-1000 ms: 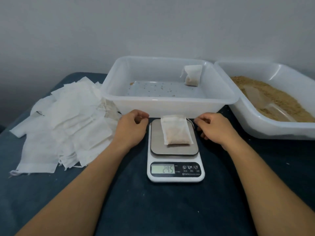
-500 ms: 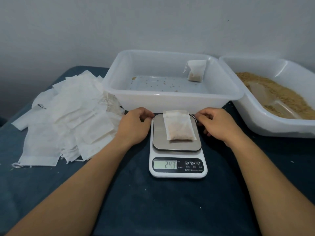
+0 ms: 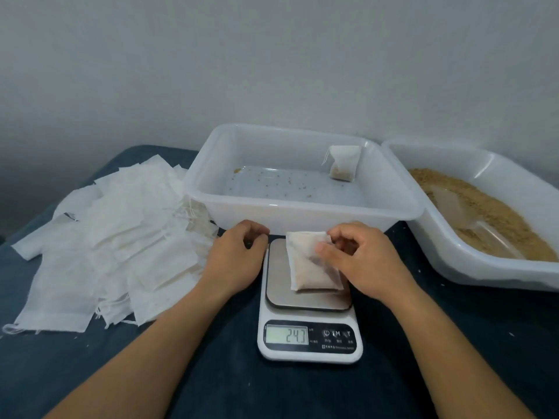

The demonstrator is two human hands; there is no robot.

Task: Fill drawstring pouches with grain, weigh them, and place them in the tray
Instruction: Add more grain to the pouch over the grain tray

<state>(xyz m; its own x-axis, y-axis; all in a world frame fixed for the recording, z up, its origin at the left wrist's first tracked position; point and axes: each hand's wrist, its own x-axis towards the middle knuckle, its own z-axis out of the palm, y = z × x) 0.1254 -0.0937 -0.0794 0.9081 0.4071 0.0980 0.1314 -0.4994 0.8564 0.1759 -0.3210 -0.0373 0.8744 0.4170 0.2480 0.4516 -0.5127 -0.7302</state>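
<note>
Right hand point(image 3: 360, 258) reaches over the scale point(image 3: 308, 300), thumb and fingers pinching the filled pouch's point(image 3: 308, 264) right edge; pouch lies on the platform, display reads 24.3. Left hand point(image 3: 236, 258) rests beside the scale, fingers loosely curled, holding nothing. 1 pouch point(image 3: 343, 163) in the tray point(image 3: 302, 213).

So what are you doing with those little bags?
A person is filling little pouches with grain and weighing them. Right now the right hand pinches the filled pouch lying on the kitchen scale, whose display reads about 24.3. The left hand rests beside the scale, holding nothing. One finished pouch already sits in the white tray. Loose grain fills the tub on the right, and empty pouches lie piled on the left.
</note>
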